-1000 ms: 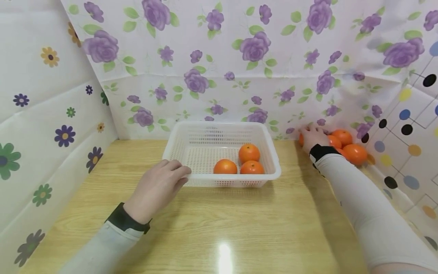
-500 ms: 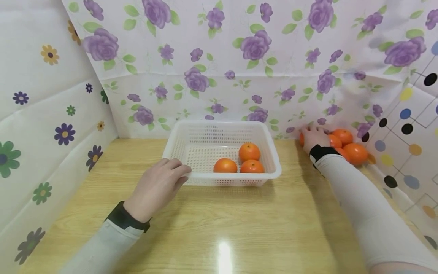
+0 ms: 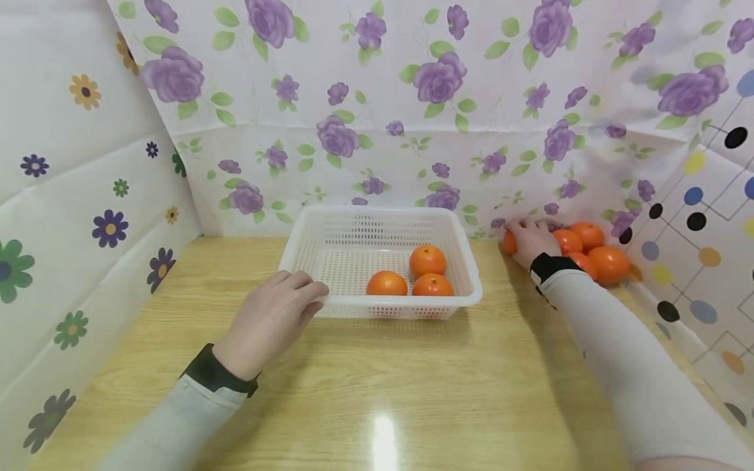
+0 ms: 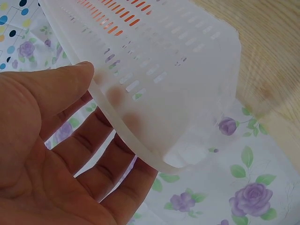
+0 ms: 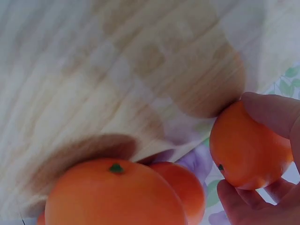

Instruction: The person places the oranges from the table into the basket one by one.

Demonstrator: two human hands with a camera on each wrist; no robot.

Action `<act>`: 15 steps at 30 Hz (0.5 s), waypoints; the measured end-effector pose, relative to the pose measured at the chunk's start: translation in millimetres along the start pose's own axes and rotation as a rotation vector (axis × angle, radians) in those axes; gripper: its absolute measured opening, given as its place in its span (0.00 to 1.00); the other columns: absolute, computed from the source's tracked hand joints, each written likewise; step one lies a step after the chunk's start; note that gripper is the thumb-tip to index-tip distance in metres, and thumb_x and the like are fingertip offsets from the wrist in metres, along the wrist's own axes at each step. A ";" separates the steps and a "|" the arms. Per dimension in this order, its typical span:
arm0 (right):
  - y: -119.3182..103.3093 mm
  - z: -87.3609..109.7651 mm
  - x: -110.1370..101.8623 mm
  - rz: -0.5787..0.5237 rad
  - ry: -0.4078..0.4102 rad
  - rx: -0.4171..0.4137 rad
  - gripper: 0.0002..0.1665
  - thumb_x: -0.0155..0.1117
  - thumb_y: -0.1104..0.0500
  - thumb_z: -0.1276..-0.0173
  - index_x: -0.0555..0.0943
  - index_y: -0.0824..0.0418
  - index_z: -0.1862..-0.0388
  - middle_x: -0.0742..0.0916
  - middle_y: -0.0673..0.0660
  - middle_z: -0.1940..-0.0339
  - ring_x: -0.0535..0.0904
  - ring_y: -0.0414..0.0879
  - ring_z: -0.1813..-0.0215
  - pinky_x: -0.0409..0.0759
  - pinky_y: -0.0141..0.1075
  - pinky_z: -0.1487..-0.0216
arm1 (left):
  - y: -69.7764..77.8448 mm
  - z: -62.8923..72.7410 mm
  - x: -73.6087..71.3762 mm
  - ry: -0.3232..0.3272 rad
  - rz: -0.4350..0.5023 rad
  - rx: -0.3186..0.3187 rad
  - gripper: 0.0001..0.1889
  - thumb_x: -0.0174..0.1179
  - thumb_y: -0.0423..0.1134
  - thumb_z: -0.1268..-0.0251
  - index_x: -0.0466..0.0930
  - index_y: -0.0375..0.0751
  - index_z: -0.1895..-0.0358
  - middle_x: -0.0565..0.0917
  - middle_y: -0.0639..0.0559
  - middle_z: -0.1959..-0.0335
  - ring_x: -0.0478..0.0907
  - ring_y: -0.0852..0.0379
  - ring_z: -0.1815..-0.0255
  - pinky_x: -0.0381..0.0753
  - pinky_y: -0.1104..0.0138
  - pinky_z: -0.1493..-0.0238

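Observation:
My left hand (image 3: 277,320) grips the near left corner of a white plastic basket (image 3: 377,301); in the left wrist view the thumb is on the near side of the rim and the fingers curl over to the inside. Three oranges lie in the basket's right half, one orange (image 3: 427,261) behind the other two. At the back right, my right hand (image 3: 533,241) holds an orange (image 5: 248,147) between thumb and fingers, as the right wrist view shows. Just right of that hand several more oranges (image 3: 609,264) sit in a cluster.
The wooden table (image 3: 353,386) runs to a flowered cloth backdrop (image 3: 377,111) behind the basket. A dotted cloth (image 3: 701,255) stands close to the orange cluster on the right. Another flower-print cloth (image 3: 76,216) borders the left side.
My right hand has shifted slightly left with its orange, away from the cluster, showing more of the other oranges. The left hand and basket stay in place.

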State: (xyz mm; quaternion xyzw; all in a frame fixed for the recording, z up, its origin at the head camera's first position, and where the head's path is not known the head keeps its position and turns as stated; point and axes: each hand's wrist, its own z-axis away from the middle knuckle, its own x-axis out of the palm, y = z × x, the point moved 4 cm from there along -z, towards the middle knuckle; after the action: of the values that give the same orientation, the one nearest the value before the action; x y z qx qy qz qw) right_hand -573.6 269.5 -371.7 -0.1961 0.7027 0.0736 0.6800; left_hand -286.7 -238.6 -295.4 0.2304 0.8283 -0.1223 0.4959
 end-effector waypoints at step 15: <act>-51.0 11.7 -8.0 0.013 0.151 0.064 0.41 0.78 0.61 0.32 0.75 0.60 0.21 0.77 0.77 0.30 0.74 0.79 0.35 0.75 0.73 0.34 | 0.5 0.7 -2.5 0.028 0.001 0.027 0.14 0.82 0.32 0.36 0.92 0.44 0.50 0.90 0.49 0.55 0.83 0.47 0.59 0.87 0.57 0.58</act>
State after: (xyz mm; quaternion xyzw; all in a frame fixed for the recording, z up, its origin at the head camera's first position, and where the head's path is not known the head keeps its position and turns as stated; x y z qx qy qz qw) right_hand -543.7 228.7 -356.2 -0.1745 0.7553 0.0405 0.6305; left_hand -284.9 -239.1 -293.5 0.2393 0.8333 -0.1301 0.4811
